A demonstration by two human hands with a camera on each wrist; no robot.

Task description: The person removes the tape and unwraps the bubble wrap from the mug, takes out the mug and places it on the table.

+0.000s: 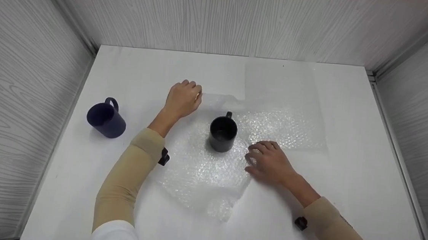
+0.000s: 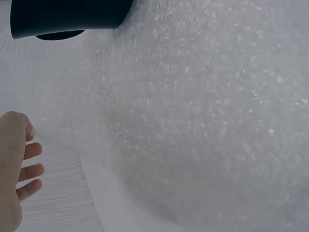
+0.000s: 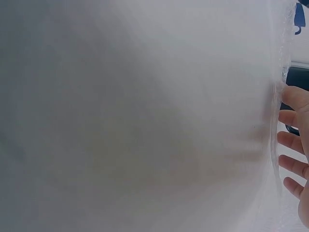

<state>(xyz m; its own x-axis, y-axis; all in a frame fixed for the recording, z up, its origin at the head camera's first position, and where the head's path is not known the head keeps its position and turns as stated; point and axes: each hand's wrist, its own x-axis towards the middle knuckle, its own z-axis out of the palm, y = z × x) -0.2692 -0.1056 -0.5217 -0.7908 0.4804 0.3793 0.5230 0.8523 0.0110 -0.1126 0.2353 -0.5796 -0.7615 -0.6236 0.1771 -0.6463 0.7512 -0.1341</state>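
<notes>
A black mug [image 1: 222, 134] stands upright on a sheet of clear bubble wrap [image 1: 202, 176], its handle pointing away to the back. My left hand [image 1: 184, 98] pinches the wrap's far left edge between thumb and forefinger; in the left wrist view the other fingers of that hand [image 2: 14, 164] are loosely bent. At the wrap's right edge, beside the mug, my right hand [image 1: 270, 162] has its fingers spread and touching the plastic. The right wrist view is mostly filled by raised wrap [image 3: 145, 121], with the fingertips along its edge.
A dark blue mug [image 1: 107, 120] stands to the left, beyond my left forearm. More bubble wrap [image 1: 286, 125] spreads over the back right of the white table [image 1: 360, 207]. Wood-grain panels [image 1: 221, 21] enclose the back and both sides.
</notes>
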